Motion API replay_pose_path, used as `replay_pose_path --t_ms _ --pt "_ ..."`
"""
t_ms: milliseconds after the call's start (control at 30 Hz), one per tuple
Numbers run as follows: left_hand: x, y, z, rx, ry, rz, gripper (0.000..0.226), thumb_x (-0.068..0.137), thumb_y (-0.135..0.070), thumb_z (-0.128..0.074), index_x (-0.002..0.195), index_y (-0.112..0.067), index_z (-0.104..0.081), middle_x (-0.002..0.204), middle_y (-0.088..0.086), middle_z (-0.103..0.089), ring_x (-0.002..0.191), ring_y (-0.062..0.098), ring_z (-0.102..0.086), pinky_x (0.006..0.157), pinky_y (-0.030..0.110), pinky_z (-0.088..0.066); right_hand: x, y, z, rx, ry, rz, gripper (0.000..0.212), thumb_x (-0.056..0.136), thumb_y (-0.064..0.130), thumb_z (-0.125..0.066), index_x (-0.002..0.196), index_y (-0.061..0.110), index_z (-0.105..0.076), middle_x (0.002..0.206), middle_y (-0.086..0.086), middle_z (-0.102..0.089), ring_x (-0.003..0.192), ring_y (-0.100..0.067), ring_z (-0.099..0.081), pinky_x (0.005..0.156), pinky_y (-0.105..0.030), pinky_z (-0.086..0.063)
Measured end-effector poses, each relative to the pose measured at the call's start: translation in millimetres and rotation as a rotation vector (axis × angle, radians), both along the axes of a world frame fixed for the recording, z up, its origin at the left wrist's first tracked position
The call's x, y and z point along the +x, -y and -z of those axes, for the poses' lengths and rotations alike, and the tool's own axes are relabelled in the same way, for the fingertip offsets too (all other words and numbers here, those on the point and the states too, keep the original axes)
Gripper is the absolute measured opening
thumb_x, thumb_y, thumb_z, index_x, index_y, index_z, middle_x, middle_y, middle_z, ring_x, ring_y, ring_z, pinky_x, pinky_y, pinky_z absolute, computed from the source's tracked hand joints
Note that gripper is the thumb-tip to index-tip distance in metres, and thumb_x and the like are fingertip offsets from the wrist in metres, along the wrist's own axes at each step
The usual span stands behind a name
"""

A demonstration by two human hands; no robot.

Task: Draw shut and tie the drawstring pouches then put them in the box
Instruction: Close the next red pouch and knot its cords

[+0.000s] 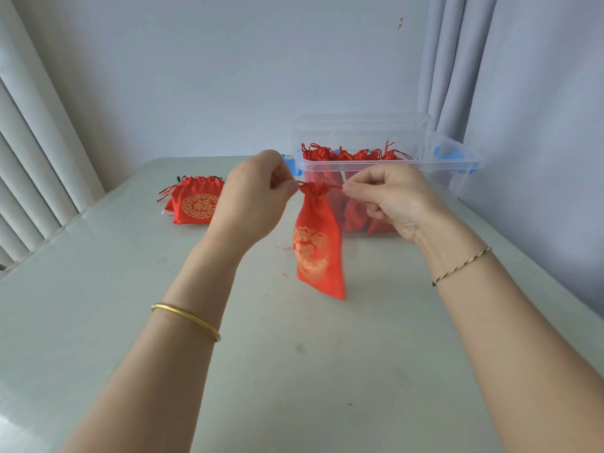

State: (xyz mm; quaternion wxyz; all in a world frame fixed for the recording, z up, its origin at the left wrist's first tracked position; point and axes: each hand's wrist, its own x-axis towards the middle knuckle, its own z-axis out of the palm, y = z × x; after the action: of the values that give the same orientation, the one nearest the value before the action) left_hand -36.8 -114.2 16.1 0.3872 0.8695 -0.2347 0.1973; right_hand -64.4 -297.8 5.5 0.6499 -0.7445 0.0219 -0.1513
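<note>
Head: gold 福 on stacked pouch (196,204)

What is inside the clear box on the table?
The clear box holds red pouches with gathered tops. The right hand and the held pouch cover part of its front, so how many lie inside cannot be told.

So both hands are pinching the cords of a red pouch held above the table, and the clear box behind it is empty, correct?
Not quite. The clear box is not empty: the head view shows several red pouches inside it. The rest stands: the left hand and right hand each pinch a cord of the held pouch above the table.
</note>
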Motion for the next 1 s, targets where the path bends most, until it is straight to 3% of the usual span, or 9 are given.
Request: replay_pose_path --t_ms 200,300,400,533,633,700,767,900,1000 --pt "1.1 2.5 2.9 0.046 0.014 0.015 0.006 0.087 -0.012 -0.057 0.083 -0.009 -0.055 0.071 -0.004 -0.054 0.069 0.017 -0.047 0.056 0.014 -0.034 5.7 6.4 7.9 -0.17 0.028 0.133 0.023 0.079 0.002 -0.068 0.062 0.016 -0.061 0.038 0.014 -0.05 0.031 0.003 -0.04 0.037 -0.009 -0.028" --pt "-0.5 6.7 5.7 0.024 -0.058 0.063 0.006 0.088 -0.009 -0.052 0.083 -0.01 -0.055 0.074 -0.003 -0.061 0.064 0.008 -0.055 0.058 0.018 -0.04 0.7 7.8 7.3 -0.32 -0.072 0.085 0.017 0.08 0.009 -0.069 0.066 0.017 -0.065 0.052 0.003 -0.054 0.038 -0.001 -0.044 0.041 -0.017 -0.033" --pt "-3.8 9.9 4.5 -0.041 -0.124 0.124 0.014 0.089 -0.007 -0.051 0.077 -0.014 -0.052 0.071 -0.004 -0.063 0.049 -0.007 -0.053 0.053 0.013 -0.043 -13.7 4.5 -5.6 -0.298 -0.15 -0.07 0.002 0.086 0.022 -0.064 0.085 0.022 -0.066 0.079 0.004 -0.064 0.053 -0.011 -0.058 0.043 -0.021 -0.037" --pt "-10.8 17.1 2.4 -0.195 -0.201 0.211 0.01 0.09 -0.004 -0.051 0.081 -0.008 -0.054 0.071 0.003 -0.064 0.048 -0.001 -0.054 0.05 0.013 -0.046 -26.4 -12.2 -15.5 -0.458 -0.124 -0.139 0.024 0.079 0.033 -0.069 0.09 0.012 -0.067 0.083 -0.004 -0.071 0.065 -0.016 -0.061 0.048 -0.025 -0.037" --pt "-12.6 25.5 -1.1 -0.243 -0.225 0.259 0.006 0.09 -0.003 -0.052 0.086 -0.001 -0.055 0.072 0.007 -0.064 0.056 0.008 -0.058 0.052 0.018 -0.049 -25.7 -13.8 -16.9 -0.491 -0.137 -0.064 0.035 0.078 0.028 -0.071 0.09 -0.004 -0.065 0.076 -0.012 -0.069 0.06 -0.017 -0.06 0.044 -0.02 -0.04" --pt "-10.6 31.8 -7.9 -0.265 -0.233 0.288 0.004 0.09 -0.003 -0.053 0.09 -0.001 -0.056 0.075 0.006 -0.064 0.062 0.011 -0.06 0.052 0.018 -0.049 -27.1 -6.0 -25.4 -0.545 -0.141 -0.031 0.03 0.081 0.023 -0.069 0.085 -0.006 -0.064 0.074 -0.018 -0.069 0.057 -0.022 -0.059 0.048 -0.026 -0.042" --pt "-5.7 36.8 -17.3 -0.328 -0.239 0.292 0.007 0.09 -0.005 -0.054 0.096 -0.005 -0.056 0.08 0.004 -0.062 0.063 0.008 -0.061 0.05 0.017 -0.047 -28.8 5.9 -42.3 -0.543 -0.105 0.019 0.023 0.083 0.019 -0.065 0.08 -0.004 -0.064 0.071 -0.02 -0.068 0.054 -0.022 -0.056 0.047 -0.03 -0.04" --pt "9.3 49.9 -36.0 -0.357 -0.206 0.253 0.012 0.088 -0.005 -0.051 0.097 -0.011 -0.057 0.078 -0.003 -0.06 0.056 -0.004 -0.059 0.049 0.016 -0.046 -28.4 34.9 -94.7 -0.482 0.077 0.192 0.008 0.088 0.012 -0.057 0.082 0.011 -0.062 0.075 -0.005 -0.064 0.054 -0.008 -0.057 0.04 -0.018 -0.039" --pt "19.5 62.2 -42.2 -0.333 -0.197 0.233 0.013 0.087 -0.004 -0.051 0.095 -0.012 -0.058 0.074 -0.006 -0.058 0.059 -0.003 -0.058 0.052 0.019 -0.047 -12.7 56.4 -123.9 -0.545 0.188 0.339 0.01 0.086 0.009 -0.052 0.083 0.009 -0.062 0.08 -0.011 -0.065 0.055 -0.011 -0.057 0.043 -0.021 -0.042"
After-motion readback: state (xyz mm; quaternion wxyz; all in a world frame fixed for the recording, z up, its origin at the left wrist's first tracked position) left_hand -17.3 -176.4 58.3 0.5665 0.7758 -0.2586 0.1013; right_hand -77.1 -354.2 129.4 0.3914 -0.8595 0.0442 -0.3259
